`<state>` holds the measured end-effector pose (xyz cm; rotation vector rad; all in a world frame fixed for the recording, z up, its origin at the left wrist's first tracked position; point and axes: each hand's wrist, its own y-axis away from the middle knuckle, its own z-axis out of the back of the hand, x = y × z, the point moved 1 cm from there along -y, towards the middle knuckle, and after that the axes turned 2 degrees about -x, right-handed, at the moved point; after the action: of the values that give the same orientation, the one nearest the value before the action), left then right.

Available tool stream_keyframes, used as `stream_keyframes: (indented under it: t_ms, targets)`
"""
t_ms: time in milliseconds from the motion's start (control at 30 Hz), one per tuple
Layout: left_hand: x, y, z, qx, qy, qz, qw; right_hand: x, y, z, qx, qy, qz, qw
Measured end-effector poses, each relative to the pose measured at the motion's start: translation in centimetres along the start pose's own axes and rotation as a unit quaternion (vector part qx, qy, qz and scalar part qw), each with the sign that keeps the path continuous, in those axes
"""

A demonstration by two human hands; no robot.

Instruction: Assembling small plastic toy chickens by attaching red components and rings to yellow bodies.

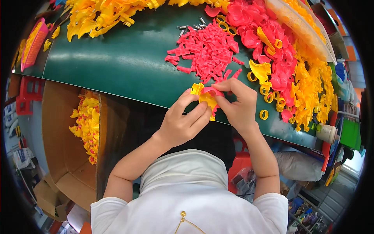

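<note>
Over the near edge of the green table, both hands meet on one small plastic part, yellow with pink pieces in it. My left hand grips its yellow side between thumb and fingers. Pinched at the pink upper edge is my right hand, its thumb and forefinger closed; the fingers partly hide the part. Just beyond lies a heap of small pink strips, with a few metal springs behind it. Loose yellow rings and yellow shells are scattered to the right of my right hand.
Pink rounded shells and yellow moulded pieces are heaped at the right, beside a white basket. More yellow pieces cover the far left. A cardboard box below left contains yellow-and-pink parts. A pink basket stands far left.
</note>
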<state>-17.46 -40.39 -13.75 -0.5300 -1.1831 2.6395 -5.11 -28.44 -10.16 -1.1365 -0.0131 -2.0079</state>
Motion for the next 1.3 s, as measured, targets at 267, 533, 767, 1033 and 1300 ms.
stream_keyframes:
  t_ms: [267, 533, 767, 1033, 1300]
  targets:
    - [0.4, -0.5, 0.2, 0.008, 0.010, -0.007, 1.000, 0.4, -0.1, -0.1, -0.012, 0.014, 0.005, 1.000]
    - [0.7, -0.2, 0.1, 0.001, 0.029, -0.023, 0.999, 1.7, 0.1, 1.2, 0.062, 0.115, -0.017, 0.991]
    - [1.7, 0.2, 0.0, 0.004, 0.076, -0.033, 0.997, 0.6, -2.3, 3.8, 0.219, -0.010, -0.014, 0.976]
    - [2.1, -0.3, 0.3, 0.003, 0.087, -0.041, 0.995, 1.6, -0.8, 3.2, 0.161, 0.028, 0.045, 0.986]
    - [2.4, 0.3, 0.9, 0.022, 0.089, -0.062, 0.994, 2.4, -1.3, 2.5, 0.080, -0.011, -0.047, 0.996]
